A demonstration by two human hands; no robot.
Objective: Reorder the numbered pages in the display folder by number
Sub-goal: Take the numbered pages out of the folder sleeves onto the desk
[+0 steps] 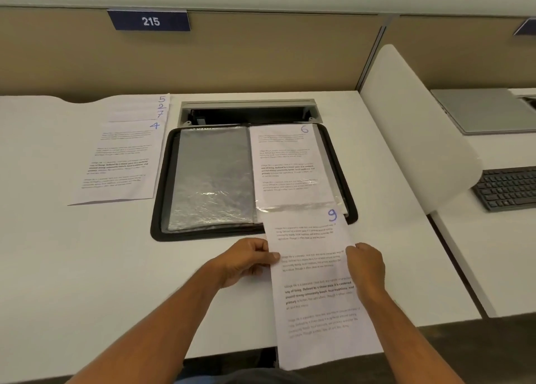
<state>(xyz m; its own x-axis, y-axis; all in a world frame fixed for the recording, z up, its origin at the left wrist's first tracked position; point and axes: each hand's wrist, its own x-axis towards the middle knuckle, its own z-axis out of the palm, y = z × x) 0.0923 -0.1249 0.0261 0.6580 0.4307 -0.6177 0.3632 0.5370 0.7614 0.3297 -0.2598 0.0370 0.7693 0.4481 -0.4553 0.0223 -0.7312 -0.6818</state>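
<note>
Left hand (249, 260) and right hand (366, 264) pinch side edges of white printed page marked 9 (316, 285), overhanging white worktop (87, 267) front edge, top meeting open black display folder (162, 180); worktop bare left

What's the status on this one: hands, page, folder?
Left hand and right hand pinch page 9 at its sides. Page 6 sleeved in open folder. Nothing blocking.
</note>
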